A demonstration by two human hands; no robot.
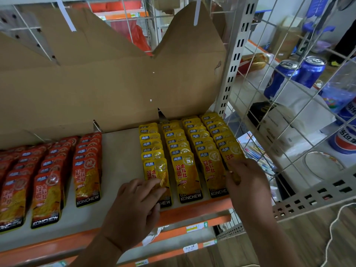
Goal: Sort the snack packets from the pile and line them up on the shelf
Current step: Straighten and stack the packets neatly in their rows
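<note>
Rows of yellow packets (189,176), four counted, lie shingled on the shelf (119,151) at right, long axes front to back, KONCHEW ends toward you; red packets (87,178) fill at least three rows at left; your left hand (134,207) pinches the leftmost yellow row's front packet; your right hand (246,182) grips the rightmost's.

Yellow packets (190,170), red packets (87,170) (orange shelf edge (192,211))

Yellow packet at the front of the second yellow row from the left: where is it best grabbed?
I'd pinch the packet by its bottom black strip, coming from the shelf front. It lies flat atop its row with neighbours close either side; only that lower end is free.
</note>
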